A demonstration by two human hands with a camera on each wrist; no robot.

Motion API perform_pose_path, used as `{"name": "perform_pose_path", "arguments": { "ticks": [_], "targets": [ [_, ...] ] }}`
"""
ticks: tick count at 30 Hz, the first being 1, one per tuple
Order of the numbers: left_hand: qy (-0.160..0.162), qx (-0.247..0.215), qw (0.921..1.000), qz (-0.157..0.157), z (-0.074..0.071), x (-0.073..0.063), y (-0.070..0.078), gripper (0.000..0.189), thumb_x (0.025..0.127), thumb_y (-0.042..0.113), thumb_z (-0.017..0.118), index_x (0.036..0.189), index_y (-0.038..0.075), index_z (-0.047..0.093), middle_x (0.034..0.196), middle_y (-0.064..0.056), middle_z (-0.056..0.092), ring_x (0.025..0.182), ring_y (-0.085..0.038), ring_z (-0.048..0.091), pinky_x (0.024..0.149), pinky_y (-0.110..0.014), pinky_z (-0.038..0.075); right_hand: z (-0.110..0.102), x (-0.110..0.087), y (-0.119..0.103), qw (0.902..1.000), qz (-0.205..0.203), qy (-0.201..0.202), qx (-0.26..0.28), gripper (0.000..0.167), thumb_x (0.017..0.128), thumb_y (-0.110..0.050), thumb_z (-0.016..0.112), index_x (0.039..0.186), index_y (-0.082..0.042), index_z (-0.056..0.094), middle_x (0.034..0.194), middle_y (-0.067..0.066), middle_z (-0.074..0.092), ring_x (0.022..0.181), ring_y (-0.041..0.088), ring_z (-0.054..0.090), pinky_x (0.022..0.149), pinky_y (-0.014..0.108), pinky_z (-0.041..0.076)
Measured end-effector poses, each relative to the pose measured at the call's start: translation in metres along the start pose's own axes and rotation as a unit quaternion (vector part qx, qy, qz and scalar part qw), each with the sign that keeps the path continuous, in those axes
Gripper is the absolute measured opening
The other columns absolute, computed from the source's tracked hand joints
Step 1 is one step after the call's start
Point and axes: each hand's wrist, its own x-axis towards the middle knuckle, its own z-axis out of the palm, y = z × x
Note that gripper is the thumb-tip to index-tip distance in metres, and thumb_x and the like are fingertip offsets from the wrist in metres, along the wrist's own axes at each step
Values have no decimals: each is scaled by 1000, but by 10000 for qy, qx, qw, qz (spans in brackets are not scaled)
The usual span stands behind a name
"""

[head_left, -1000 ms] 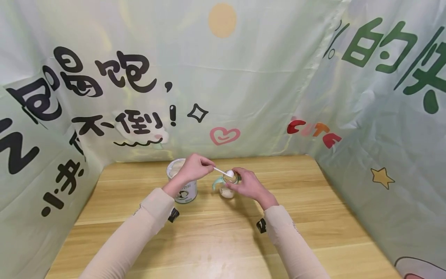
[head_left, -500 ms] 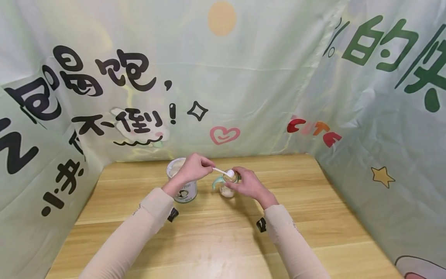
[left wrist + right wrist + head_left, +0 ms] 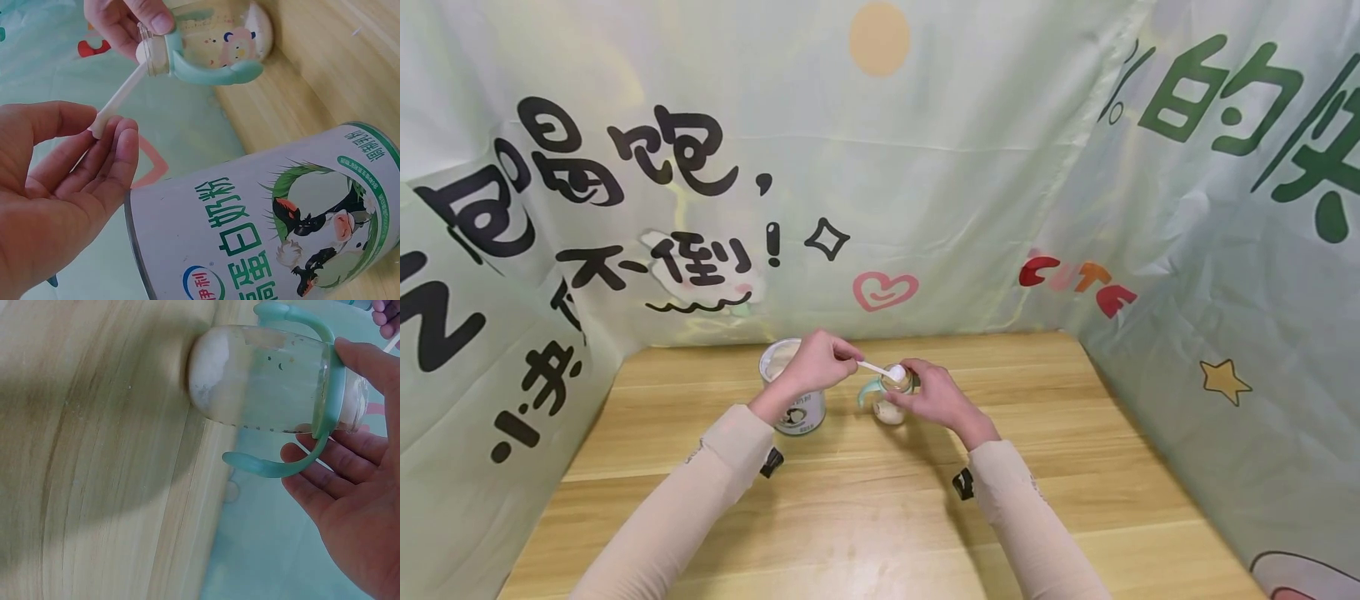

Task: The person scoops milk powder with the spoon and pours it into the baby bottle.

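Between thumb and fingertips, my left hand (image 3: 816,363) pinches the handle of a white scoop (image 3: 123,95). The scoop's bowl end is at the mouth of a clear baby bottle (image 3: 275,378); whether powder lies in it, I cannot tell. My right hand (image 3: 362,478) grips the bottle around its neck, by the mint-green handle ring (image 3: 334,387). The bottle stands upright on the table, with white powder (image 3: 209,365) in its bottom and a cartoon print on its side. Beneath my left forearm and hand stands an open milk powder can (image 3: 803,415), partly hidden.
The wooden table (image 3: 865,517) meets printed fabric walls (image 3: 970,200) at the back and both sides. Pale powder shows inside the can's opening (image 3: 778,357). Black wrist devices (image 3: 772,462) hang under both cuffs, close above the table.
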Motion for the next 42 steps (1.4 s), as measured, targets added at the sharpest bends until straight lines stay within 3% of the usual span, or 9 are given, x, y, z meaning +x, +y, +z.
{"name": "perform_pose_path", "arguments": {
  "ticks": [12,18,23,31,37,42],
  "targets": [
    [36,-89,9999,-69,0,-2,1,22,92,5,68,109,1,82,99,-12,82,66,-9,57,59,-22,45,-1,-1,-2,9999,66,-59,-61,47,92,-34,82,128,-8,66,104,2,70,91,17,60,84,37,53],
    [121,-384,9986,-335,-1,-1,0,20,95,7,69,109,3,82,98,-12,81,65,-10,55,58,-22,43,-1,0,-1,10000,21,-35,-75,43,92,-34,82,124,-9,67,102,2,69,90,18,59,83,37,52],
    [243,-731,9950,-632,-2,-2,2,18,95,8,69,107,4,82,96,-15,80,72,-12,62,61,-22,47,-1,0,-1,10000,-6,-22,-49,47,92,-34,82,127,-8,67,107,3,71,95,18,62,87,39,54],
    [412,-1438,9846,-904,-4,1,1,20,101,6,65,111,-6,78,102,-24,78,83,-18,75,78,-28,64,-1,0,-2,10000,-48,-4,-73,55,91,-34,83,133,-4,65,115,8,73,102,22,65,93,44,56],
    [658,-1694,9784,-988,-8,3,-1,23,104,7,64,115,-9,75,103,-27,77,81,-15,74,76,-26,64,-5,2,-4,10000,-45,-38,-54,69,92,-36,82,146,-1,55,142,20,64,125,37,64,106,53,54],
    [823,-2138,9647,-1299,-14,4,-1,23,104,7,64,117,-9,74,90,-15,79,74,-11,71,70,-22,62,-9,5,-7,10000,-26,-68,-2,76,92,-39,80,151,-2,52,151,20,58,132,40,60,110,55,51]
  ]
}}
